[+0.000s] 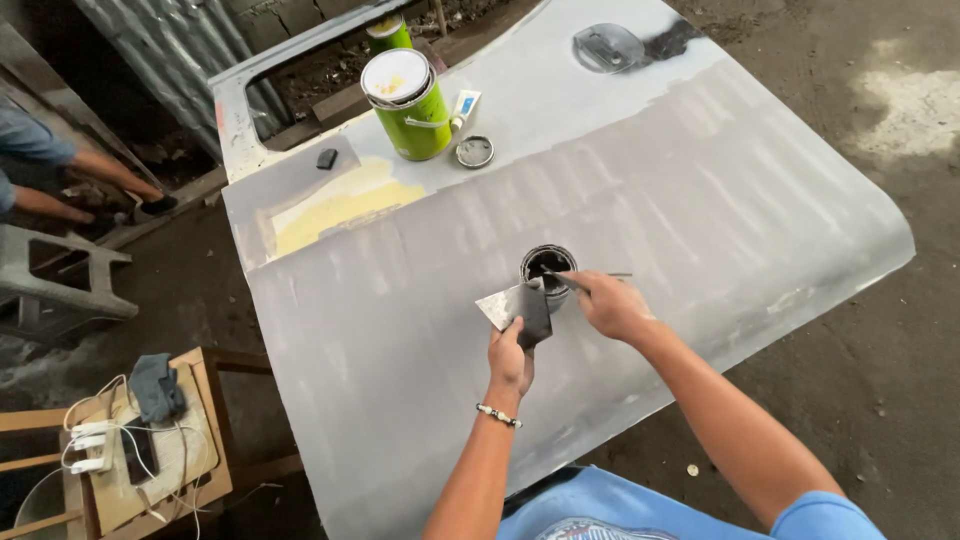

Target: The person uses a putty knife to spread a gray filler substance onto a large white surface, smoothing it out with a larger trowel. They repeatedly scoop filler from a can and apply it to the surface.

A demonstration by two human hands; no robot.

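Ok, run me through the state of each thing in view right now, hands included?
left hand: gripping a flat spreader, tilted
right hand: holding a thin stick over the small can
small can: open, dark inside, upright on the panel
grey panel: lying flat, sanded, with a yellow patch
green can: upright, top open
round lid: off, lying flat
tube: lying down

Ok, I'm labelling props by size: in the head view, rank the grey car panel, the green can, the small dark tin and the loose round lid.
1. grey car panel
2. green can
3. small dark tin
4. loose round lid, though it lies farther off, so unsure against the tin.
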